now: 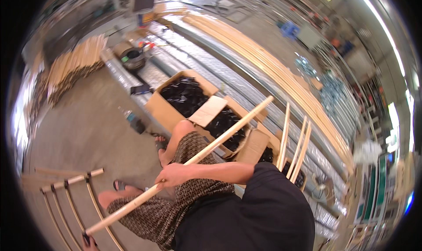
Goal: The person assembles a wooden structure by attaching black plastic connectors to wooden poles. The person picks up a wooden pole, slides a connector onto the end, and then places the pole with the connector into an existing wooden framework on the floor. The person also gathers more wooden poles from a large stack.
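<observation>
Floor [99, 119], seemingly concrete, below the wooden pole [220, 139], with light tubes [383, 26] overhead.

A person wearing a loose black short-sleeved shirt [259, 216], brown shorts [193, 154] with a dark repeating pattern, and dark open-toed sandals [161, 143].

So the leftmost box [160, 112] has a coil [133, 59] beyond it leftish, bars [268, 66] beyond it rightish, the person's pole [206, 149] nearside.

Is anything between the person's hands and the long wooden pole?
Nothing visible at the right hand: it closes directly around the wooden pole. At the pole's lower end, a small black piece sits between the left hand and the wood.
</observation>
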Motion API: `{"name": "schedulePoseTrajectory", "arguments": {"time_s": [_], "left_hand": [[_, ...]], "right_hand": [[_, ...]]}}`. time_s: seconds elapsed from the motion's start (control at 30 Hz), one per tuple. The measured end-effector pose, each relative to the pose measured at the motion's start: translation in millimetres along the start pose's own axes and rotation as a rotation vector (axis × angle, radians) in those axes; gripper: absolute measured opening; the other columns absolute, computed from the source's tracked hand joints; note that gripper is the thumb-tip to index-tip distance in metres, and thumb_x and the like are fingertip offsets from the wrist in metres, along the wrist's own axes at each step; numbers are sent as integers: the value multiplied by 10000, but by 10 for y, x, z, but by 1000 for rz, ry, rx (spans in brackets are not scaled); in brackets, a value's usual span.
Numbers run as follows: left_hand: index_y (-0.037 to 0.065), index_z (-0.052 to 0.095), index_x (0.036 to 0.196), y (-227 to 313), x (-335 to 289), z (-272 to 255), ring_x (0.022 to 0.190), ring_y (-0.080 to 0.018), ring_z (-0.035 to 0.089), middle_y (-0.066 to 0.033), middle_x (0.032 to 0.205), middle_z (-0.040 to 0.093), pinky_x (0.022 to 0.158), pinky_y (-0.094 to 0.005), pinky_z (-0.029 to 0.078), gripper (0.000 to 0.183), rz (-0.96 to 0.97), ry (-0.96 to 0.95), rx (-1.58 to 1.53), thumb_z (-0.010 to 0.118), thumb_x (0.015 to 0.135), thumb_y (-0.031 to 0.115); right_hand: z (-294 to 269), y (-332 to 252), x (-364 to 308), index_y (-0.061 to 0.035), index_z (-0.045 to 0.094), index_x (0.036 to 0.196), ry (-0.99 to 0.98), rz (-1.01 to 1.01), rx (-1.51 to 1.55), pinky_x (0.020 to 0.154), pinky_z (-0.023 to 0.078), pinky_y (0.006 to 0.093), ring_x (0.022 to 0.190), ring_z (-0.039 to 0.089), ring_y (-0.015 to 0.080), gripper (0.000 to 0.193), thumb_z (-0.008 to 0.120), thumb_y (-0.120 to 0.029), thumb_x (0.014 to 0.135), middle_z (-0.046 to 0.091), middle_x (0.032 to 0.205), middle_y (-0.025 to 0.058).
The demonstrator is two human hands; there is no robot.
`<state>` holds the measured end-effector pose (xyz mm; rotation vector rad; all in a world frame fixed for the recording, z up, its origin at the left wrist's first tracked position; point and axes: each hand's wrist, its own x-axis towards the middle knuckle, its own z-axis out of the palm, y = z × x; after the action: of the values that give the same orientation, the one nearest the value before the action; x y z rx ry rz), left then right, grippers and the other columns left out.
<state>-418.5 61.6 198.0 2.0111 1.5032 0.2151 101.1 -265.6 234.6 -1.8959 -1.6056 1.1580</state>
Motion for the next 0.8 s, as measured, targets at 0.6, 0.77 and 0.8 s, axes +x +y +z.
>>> {"name": "schedulePoseTrajectory", "arguments": {"time_s": [0.6, 0.77, 0.8], "left_hand": [[-16, 539, 1363, 301, 180, -190, 926, -89, 594, -48, 1122, 655, 786, -237, 500, 603, 119, 75, -409, 729, 795, 55], [24, 580, 1337, 345, -72, -172, 723, -52, 538, 9, 863, 656, 638, -231, 453, 599, 30, 146, -434, 700, 751, 54], [23, 580, 1337, 358, -178, -170, 715, -50, 529, 12, 856, 653, 634, -230, 445, 600, 25, 149, -424, 697, 749, 57]], "right_hand": [[320, 30, 14, -137, 694, 1136, 318, -105, -136, 686, 519, 435, 735, 658, 334, 359, 650, -407, 904, 663, 771, 119], [234, -167, 157, -75, 698, 1108, 96, -6, -55, 658, 490, 429, 707, 646, 339, 363, 647, -382, 921, 667, 791, 161], [266, -165, 99, -65, 698, 1105, 98, -14, -60, 656, 488, 425, 704, 645, 336, 370, 653, -381, 917, 668, 792, 160]]}}
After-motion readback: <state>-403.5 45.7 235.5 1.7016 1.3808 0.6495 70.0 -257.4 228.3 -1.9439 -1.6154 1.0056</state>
